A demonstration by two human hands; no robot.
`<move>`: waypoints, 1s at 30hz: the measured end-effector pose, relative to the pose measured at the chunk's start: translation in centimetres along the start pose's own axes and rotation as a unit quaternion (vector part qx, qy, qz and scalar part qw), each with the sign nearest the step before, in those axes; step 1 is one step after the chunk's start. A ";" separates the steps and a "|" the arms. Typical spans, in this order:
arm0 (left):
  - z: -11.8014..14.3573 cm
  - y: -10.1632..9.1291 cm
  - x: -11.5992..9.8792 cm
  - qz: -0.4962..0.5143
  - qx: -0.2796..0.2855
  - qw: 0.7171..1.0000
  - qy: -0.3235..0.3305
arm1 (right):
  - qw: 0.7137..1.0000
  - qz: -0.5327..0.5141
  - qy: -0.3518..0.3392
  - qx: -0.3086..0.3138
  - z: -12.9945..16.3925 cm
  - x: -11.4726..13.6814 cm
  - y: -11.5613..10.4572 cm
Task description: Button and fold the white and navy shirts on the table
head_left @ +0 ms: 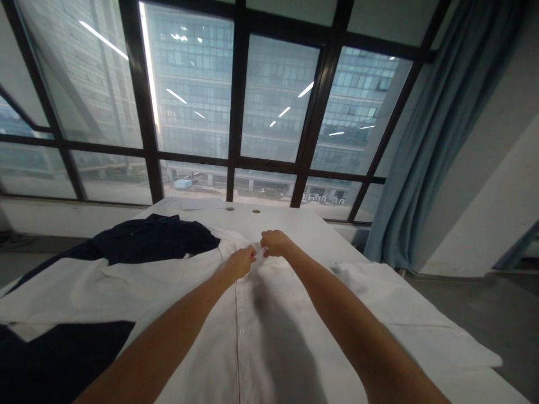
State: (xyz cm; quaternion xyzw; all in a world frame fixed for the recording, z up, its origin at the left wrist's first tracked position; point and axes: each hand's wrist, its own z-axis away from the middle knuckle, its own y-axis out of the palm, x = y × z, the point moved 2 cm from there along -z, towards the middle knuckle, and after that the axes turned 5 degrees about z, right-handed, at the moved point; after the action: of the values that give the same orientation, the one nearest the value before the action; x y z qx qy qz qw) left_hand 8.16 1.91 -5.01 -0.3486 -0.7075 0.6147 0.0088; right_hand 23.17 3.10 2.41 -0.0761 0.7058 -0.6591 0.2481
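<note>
Both the left hand (241,262) and right hand (273,242) pinch the white shirt (261,331) at its collar.

Far end of the surface (295,221) past the hands is bare, free reach there. Left side blocked by a dark garment (151,238) heaped on the white shirt (269,325). Right side carries loose white cloth (379,286). Curtain (438,129) hangs beyond the right corner, well clear.

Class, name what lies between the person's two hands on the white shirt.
In the head view, a pinched bit of the white shirt near its collar bridges the left hand and right hand.
</note>
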 end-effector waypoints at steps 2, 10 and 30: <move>0.0 -0.1 0.0 -0.012 0.002 1.000 -0.013 | 0.999 0.046 -0.017 -0.003 -0.4 0.6 -0.5; 0.3 -3.5 1.8 -0.133 -0.063 0.988 0.047 | 0.995 0.066 0.046 -0.054 -0.9 1.3 0.6; 11.9 -3.4 5.5 -0.170 0.042 0.985 -0.006 | 0.969 -0.072 0.232 -0.043 10.9 9.7 5.1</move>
State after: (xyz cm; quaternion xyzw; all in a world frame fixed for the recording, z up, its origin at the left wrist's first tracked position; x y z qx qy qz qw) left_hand -2.90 -5.63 -7.18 -0.2190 -0.7301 0.6354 0.1233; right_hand 20.77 -10.21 -5.09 0.0178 0.7646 -0.6437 0.0261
